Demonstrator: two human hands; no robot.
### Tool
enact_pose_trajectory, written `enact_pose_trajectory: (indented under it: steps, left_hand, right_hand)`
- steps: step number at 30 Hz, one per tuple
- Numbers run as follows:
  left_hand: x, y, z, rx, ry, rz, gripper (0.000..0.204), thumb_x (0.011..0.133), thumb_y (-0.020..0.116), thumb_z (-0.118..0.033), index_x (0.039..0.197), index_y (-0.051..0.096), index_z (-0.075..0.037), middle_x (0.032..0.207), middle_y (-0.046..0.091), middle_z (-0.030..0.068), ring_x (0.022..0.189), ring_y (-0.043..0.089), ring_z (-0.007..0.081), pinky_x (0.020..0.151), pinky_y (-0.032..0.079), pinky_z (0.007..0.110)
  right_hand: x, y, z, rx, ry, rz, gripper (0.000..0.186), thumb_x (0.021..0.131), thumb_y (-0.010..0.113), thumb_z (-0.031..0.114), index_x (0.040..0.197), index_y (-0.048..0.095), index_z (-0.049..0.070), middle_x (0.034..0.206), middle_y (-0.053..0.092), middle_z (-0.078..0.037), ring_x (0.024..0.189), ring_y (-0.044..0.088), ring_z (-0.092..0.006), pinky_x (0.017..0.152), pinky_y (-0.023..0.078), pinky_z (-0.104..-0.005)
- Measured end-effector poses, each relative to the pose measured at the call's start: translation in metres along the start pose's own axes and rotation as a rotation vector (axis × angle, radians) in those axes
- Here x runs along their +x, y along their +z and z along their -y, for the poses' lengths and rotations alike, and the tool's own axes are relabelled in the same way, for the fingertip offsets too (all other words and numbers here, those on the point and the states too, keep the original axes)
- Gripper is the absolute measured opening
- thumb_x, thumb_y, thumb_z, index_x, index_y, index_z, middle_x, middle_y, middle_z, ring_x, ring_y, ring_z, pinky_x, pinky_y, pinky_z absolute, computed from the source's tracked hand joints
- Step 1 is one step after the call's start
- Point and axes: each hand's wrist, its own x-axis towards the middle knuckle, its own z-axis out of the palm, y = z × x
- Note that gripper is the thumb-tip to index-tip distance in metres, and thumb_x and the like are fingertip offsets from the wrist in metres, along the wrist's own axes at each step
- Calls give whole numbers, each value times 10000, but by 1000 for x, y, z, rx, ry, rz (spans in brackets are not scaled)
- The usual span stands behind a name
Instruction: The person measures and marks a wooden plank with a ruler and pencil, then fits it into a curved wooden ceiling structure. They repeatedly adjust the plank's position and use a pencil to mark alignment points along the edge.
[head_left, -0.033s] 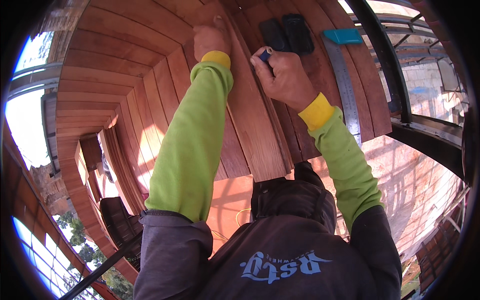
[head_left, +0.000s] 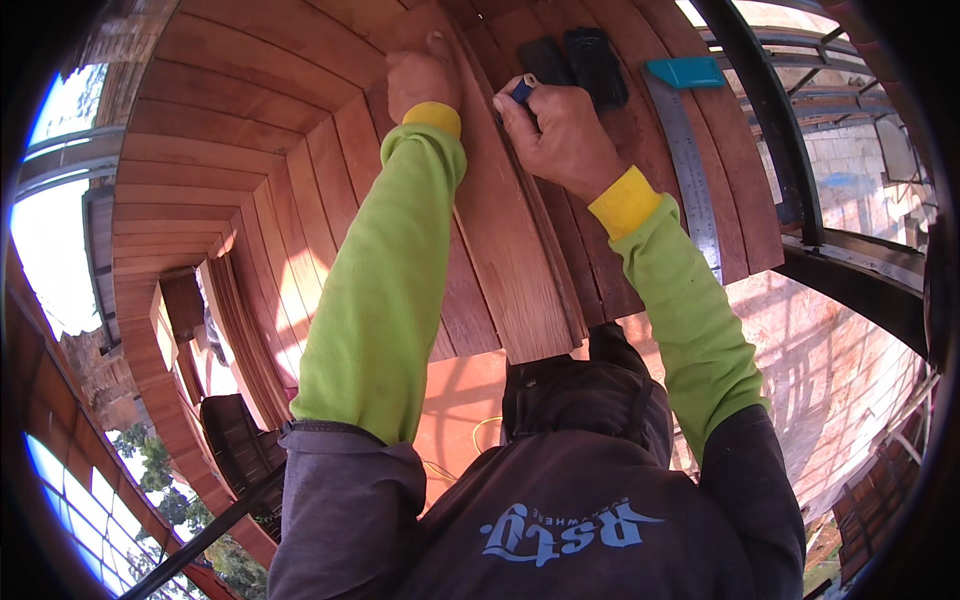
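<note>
My left hand (head_left: 422, 82) grips a long loose wooden plank (head_left: 515, 290) near its upper end, fingers curled at its left side. Just right of it, my right hand (head_left: 560, 140) is closed around a small dark blue tool (head_left: 522, 88) with a pale end, held over the plank's right edge; its exact kind is unclear. Beyond that hand, two black items (head_left: 596, 68), perhaps cases, lie on the boards. A metal square (head_left: 690, 190) with a teal handle (head_left: 685, 72) lies farther right.
Reddish slatted boards (head_left: 220, 100) spread under and left of my arms. Stacked planks (head_left: 245, 340) stand at lower left. A black metal frame (head_left: 785, 110) borders the boards on the right. A sunlit orange-pink floor (head_left: 460, 395) shows below, with a yellow cord (head_left: 482, 433).
My right hand, with the blue tool in it, has moved a little up and left along the plank. My left hand stays in place.
</note>
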Motion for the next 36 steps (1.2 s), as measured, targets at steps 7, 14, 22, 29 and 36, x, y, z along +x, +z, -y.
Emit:
enact_pose_trajectory:
  steps: [7,14,22,29,36]
  left_hand:
    - [6,4,7,65,20,9,655,904,465,-550,1102,469,75,1065,642,260,971,648,401,823,524,461]
    - [0,-1,5,9,10,17,736,889,451,-579,1088,470,129,1056,601,361,1017,601,470,889,489,479]
    - [5,1,1,91,-47,9,603,896,481,-558,1044,488,26,997,670,228,951,663,363,807,532,439]
    - [20,17,21,95,21,-50,731,874,474,-606,1146,478,72,1095,615,311,1038,619,413,884,500,456]
    - [8,5,9,45,-10,13,653,928,436,-526,1150,465,87,1071,627,310,1020,624,427,876,503,475]
  right_hand:
    - [-45,-17,29,61,87,55,113,880,588,82,828,575,-18,667,580,-198,615,597,-375,539,466,-403]
    - [-155,-64,99,106,243,243,135,825,630,-17,949,578,-8,827,621,-167,710,628,-348,605,507,-369]
    - [-48,-24,38,28,161,147,110,887,584,62,818,591,-24,694,587,-188,622,603,-354,553,477,-365]
    - [-10,-7,12,14,66,84,135,903,572,90,830,591,-22,655,569,-195,594,594,-353,533,458,-361]
    - [-132,-52,85,12,107,232,176,796,644,-57,959,577,-47,868,623,-163,712,634,-326,606,521,-358]
